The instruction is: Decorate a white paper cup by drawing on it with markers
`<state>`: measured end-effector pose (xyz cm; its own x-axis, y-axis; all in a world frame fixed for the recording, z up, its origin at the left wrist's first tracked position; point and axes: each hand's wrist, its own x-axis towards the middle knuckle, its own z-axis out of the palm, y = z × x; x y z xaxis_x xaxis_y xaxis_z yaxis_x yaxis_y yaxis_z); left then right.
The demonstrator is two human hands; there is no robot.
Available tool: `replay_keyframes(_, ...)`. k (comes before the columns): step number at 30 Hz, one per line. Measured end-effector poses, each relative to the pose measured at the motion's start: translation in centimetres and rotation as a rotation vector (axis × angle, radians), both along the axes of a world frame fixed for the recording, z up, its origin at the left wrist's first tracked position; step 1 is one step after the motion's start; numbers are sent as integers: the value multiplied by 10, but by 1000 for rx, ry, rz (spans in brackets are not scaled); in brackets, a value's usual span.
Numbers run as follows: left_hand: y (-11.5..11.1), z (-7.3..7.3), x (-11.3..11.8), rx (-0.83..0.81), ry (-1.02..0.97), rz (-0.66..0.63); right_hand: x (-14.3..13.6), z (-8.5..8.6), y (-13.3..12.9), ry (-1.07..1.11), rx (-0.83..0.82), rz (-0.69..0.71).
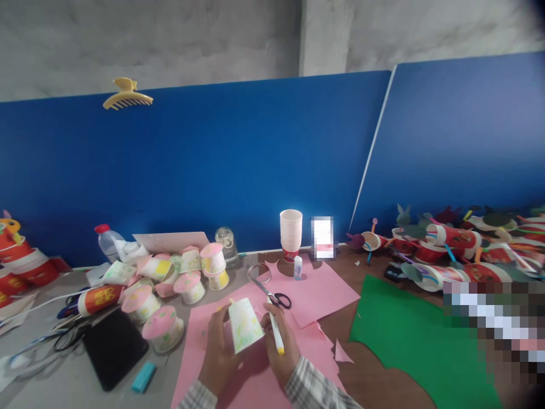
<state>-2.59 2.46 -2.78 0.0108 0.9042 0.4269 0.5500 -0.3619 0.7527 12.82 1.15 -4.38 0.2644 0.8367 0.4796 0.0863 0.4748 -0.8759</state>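
My left hand [220,347] is closed around a white paper cup [246,325] with green and yellow marks drawn on its side; the cup lies tilted above pink paper [204,335]. In my right hand [279,338] is a white marker [276,326] with a yellow end pointing toward me. The fingertips of that hand are close to the cup's right side. Just beyond it lie scissors [281,300] with black handles on the pink paper. A small glue bottle [298,268] stands behind them.
Decorated cups with pink tops [164,329] crowd the left, near a black tablet-like slab [114,349] and a turquoise block [143,377]. A stack of white cups [291,233] stands by the blue partition [238,159]. Green paper [409,335] and red cup crafts [457,241] are at right.
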Motion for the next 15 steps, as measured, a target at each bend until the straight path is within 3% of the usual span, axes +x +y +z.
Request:
replay_keyframes(6, -3, 3, 2, 1, -51, -4, 1, -1, -6, -147, -42, 93)
replay_keyframes(15, -4, 0, 3, -23, 36, -46, 7, -4, -1, -352, 74, -71)
